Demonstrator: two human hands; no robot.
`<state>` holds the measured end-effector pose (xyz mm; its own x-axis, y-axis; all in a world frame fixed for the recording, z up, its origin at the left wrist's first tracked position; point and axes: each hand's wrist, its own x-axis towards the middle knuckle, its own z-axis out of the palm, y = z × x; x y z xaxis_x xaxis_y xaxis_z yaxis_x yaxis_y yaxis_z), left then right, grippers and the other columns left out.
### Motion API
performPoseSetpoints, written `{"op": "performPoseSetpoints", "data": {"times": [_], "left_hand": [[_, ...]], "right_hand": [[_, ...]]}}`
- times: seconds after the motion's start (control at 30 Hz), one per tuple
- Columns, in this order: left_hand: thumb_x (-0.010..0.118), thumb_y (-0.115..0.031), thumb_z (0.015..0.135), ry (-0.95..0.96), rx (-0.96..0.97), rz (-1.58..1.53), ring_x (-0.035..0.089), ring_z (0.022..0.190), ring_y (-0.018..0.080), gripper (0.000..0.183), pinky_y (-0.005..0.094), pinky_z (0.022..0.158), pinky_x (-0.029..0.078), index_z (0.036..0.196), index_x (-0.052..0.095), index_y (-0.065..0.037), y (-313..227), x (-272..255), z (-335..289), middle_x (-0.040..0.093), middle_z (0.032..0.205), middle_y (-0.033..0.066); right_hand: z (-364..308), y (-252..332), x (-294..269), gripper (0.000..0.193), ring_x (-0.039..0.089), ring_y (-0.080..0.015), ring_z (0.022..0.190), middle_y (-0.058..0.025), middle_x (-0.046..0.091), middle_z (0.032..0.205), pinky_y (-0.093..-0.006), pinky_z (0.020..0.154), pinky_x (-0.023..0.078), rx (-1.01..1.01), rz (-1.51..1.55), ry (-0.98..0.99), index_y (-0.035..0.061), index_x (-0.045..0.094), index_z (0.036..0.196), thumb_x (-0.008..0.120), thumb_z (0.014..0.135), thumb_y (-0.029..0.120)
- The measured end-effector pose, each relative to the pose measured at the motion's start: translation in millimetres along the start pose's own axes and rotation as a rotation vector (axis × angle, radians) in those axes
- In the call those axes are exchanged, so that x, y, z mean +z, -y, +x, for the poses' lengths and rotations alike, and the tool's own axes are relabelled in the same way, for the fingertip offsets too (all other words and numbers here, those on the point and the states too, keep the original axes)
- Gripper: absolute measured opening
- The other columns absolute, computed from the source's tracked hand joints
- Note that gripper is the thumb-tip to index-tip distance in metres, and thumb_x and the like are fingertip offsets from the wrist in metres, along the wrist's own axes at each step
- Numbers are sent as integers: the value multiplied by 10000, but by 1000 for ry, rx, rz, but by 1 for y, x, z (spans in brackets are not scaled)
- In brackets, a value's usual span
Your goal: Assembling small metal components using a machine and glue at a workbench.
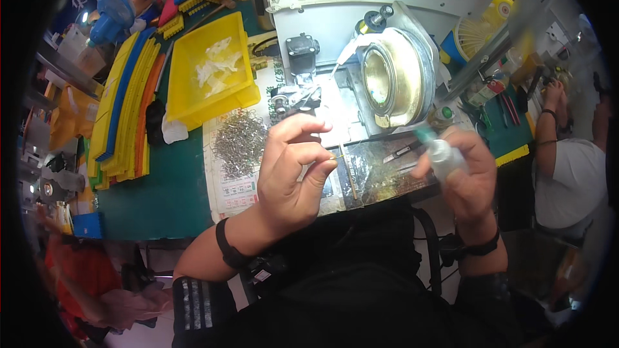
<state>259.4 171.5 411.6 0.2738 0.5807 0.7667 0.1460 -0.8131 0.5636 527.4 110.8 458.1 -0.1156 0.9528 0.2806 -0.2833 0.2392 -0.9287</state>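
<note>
My left hand (pixel 293 177) is closed in a pinch, thumb against forefinger, on a small thin brass-coloured piece (pixel 336 156) whose exact kind is too small to make out. Up at the right, my right hand (pixel 469 171) grips a small translucent squeeze bottle (pixel 446 160); its greenish tip is smeared by motion and points up and left. A thin brown rod (pixel 349 171) lies on the work surface between the two hands. To the left of my left hand, a heap of small metal parts (pixel 237 145) is spread on printed paper.
Ahead stands a machine with a large round brass-coloured ring (pixel 389 80). A knife-like tool (pixel 401 152) lies before it. Left are a yellow bin (pixel 251 96) holding clear plastic bags and stacked yellow and blue trays (pixel 122 100). A co-worker in a white shirt (pixel 567 183) sits at right.
</note>
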Motion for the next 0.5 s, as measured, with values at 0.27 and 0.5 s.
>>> {"op": "performPoseSetpoints", "data": {"times": [0.27,0.5], "left_hand": [[603,-68,990,141,-103,-193,524,1331,416,81,483,1126,371,1008,545,-15,-2,0,5,597,1328,306],[688,-53,908,83,31,-41,648,1137,419,140,440,984,504,970,566,-21,7,4,7,656,1245,257]], "right_hand": [[24,35,-18,457,535,-142,857,-79,571,961,-260,758,411,-299,-480,24,-33,651,1035,856,761,269],[49,40,33,293,651,-238,837,-159,635,909,-369,779,545,-384,-624,128,-32,583,1027,692,903,211]]}}
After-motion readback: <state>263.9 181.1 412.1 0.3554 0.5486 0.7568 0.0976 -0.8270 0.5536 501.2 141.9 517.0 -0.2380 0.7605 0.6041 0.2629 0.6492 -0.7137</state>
